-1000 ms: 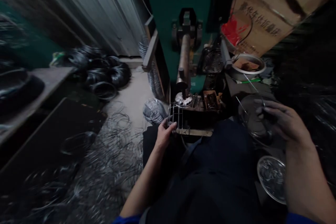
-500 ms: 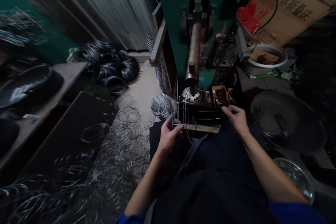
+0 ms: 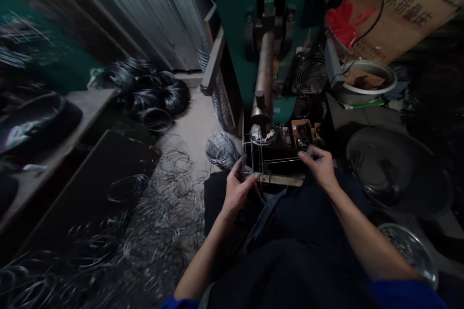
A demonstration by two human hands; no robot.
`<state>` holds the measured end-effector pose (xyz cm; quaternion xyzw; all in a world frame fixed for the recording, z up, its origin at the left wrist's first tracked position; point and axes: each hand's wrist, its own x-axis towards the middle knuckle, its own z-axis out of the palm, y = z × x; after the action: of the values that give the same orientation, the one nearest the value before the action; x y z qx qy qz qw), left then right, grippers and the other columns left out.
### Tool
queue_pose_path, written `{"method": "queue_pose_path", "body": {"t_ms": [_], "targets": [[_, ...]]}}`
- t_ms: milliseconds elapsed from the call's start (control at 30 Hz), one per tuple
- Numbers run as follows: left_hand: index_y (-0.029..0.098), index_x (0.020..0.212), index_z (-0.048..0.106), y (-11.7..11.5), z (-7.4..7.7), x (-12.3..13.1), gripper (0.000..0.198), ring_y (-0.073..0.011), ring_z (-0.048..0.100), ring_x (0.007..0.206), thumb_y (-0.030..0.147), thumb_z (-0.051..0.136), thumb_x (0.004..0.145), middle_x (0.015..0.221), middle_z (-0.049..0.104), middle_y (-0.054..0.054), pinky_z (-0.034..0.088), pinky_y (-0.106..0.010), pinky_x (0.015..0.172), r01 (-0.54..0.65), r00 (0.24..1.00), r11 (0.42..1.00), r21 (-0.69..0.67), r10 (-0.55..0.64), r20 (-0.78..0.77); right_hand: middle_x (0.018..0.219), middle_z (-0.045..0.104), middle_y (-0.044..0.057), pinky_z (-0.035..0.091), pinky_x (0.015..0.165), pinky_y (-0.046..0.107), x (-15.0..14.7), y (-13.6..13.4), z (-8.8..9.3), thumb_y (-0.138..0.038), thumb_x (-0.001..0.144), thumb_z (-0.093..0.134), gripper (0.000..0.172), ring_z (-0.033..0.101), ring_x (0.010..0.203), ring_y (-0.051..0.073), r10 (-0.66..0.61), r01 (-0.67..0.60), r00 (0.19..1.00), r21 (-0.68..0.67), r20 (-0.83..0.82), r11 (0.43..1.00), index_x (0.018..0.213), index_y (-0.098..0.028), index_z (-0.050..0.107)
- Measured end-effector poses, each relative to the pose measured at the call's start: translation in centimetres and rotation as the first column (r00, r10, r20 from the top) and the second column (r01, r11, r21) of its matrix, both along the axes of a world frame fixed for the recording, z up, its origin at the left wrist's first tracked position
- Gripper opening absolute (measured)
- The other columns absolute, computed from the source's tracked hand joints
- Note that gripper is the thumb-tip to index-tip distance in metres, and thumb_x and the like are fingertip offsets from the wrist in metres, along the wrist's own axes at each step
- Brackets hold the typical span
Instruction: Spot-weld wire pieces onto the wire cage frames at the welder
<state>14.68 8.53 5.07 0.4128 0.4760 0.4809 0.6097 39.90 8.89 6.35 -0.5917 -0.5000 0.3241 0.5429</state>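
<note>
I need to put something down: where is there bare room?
Bare pale concrete floor shows between the coiled black wire and the silvery round wire bundle. Nearer, loose silvery wire crowds it. Between left hand and right hand, the silvery wire frame and thin metal rods crowd the gap.

Workshop interior, dimly lit. A corrugated metal wall (image 3: 155, 9) stands at upper left, its ribs running slantwise, and meets a pale grey floor (image 3: 197, 106). Loose wire (image 3: 155, 231) litters the floor toward the lower left. A grey-topped bench (image 3: 92, 104) occupies the left side, with a dark flat panel (image 3: 87, 188) beside it. At upper right, a large printed cardboard box (image 3: 398, 14); the far right edge falls into deep shadow.
</note>
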Motion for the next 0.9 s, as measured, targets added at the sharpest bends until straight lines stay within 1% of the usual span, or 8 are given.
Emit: {"method": "queue_pose_path", "body": {"t_ms": [67,200,300,400,533,700,833,900], "targets": [[0.016,0.137,0.052,0.3,0.0,0.4,0.079,-0.0080,0.052,0.057,0.034,0.086,0.067,0.077,0.057,0.003,0.049,-0.020,0.052,-0.024,1.000,1.000,0.008,0.024,-0.008,0.055,0.031,-0.005,0.023,0.054,0.027,-0.1,0.6,-0.3,-0.053,0.075,0.072,0.053,0.029,0.055,0.010,0.008,-0.008,1.000,0.014,0.005,1.000,0.052,-0.020,0.037],[0.017,0.141,0.048,0.5,0.6,0.9,0.087,-0.0086,0.052,0.056,0.037,0.086,0.066,0.078,0.056,0.003,0.048,-0.021,0.048,-0.044,0.999,0.999,-0.005,0.044,0.009,0.055,0.032,-0.005,0.024,0.055,0.027,0.1,2.1,-0.8,-0.053,0.074,0.072,0.053,0.030,0.056,0.011,0.017,-0.018,0.999,0.038,0.033,0.999,0.051,-0.020,0.037],[0.018,0.140,0.050,0.5,0.8,0.8,0.085,-0.0083,0.052,0.058,0.036,0.087,0.065,0.079,0.056,0.003,0.048,-0.020,0.051,-0.061,0.998,0.998,-0.010,0.061,-0.010,0.055,0.033,-0.005,0.024,0.055,0.027,0.2,2.7,-0.9,-0.050,0.074,0.073,0.051,0.031,0.056,0.011,0.048,-0.050,0.997,0.039,0.053,0.998,0.051,-0.020,0.038],[0.017,0.138,0.052,0.4,0.5,0.6,0.082,-0.0084,0.053,0.060,0.034,0.087,0.066,0.078,0.056,0.003,0.048,-0.019,0.055,-0.068,0.997,0.998,-0.006,0.068,-0.025,0.055,0.033,-0.005,0.024,0.055,0.027,0.2,3.0,-1.2,-0.048,0.074,0.073,0.051,0.030,0.056,0.011,0.072,-0.075,0.995,0.038,0.072,0.996,0.051,-0.020,0.037],[0.017,0.141,0.048,0.6,0.0,0.6,0.083,-0.0083,0.051,0.058,0.035,0.085,0.069,0.078,0.056,0.003,0.047,-0.020,0.052,-0.075,0.997,0.997,-0.014,0.075,0.007,0.055,0.032,-0.005,0.025,0.055,0.026,0.0,3.3,-1.6,-0.050,0.073,0.073,0.053,0.030,0.055,0.011,0.060,-0.062,0.995,0.026,0.080,0.998,0.051,-0.020,0.036],[0.017,0.141,0.049,1.6,0.2,0.8,0.085,-0.0084,0.051,0.058,0.035,0.086,0.067,0.077,0.055,0.003,0.049,-0.021,0.054,-0.088,0.995,0.996,-0.006,0.089,0.037,0.055,0.032,-0.005,0.025,0.054,0.026,0.1,4.0,-1.4,-0.053,0.071,0.073,0.052,0.030,0.055,0.011,0.042,-0.043,0.997,0.007,0.064,0.999,0.051,-0.020,0.037],[0.017,0.143,0.046,2.6,0.0,1.1,0.087,-0.0082,0.050,0.055,0.036,0.086,0.068,0.076,0.055,0.003,0.048,-0.021,0.053,-0.076,0.996,0.997,0.002,0.076,0.054,0.055,0.031,-0.005,0.024,0.054,0.026,0.5,4.8,-1.2,-0.053,0.071,0.072,0.052,0.029,0.055,0.010,0.034,-0.034,0.997,0.001,0.068,0.999,0.051,-0.020,0.037],[0.016,0.141,0.048,3.0,0.1,1.3,0.086,-0.0092,0.052,0.057,0.036,0.087,0.067,0.076,0.056,0.002,0.049,-0.022,0.055,-0.074,0.996,0.997,0.010,0.074,0.048,0.055,0.030,-0.005,0.023,0.054,0.026,0.8,5.2,-1.2,-0.053,0.071,0.073,0.053,0.028,0.056,0.010,0.034,-0.034,0.997,-0.003,0.076,0.999,0.051,-0.021,0.035]]}}
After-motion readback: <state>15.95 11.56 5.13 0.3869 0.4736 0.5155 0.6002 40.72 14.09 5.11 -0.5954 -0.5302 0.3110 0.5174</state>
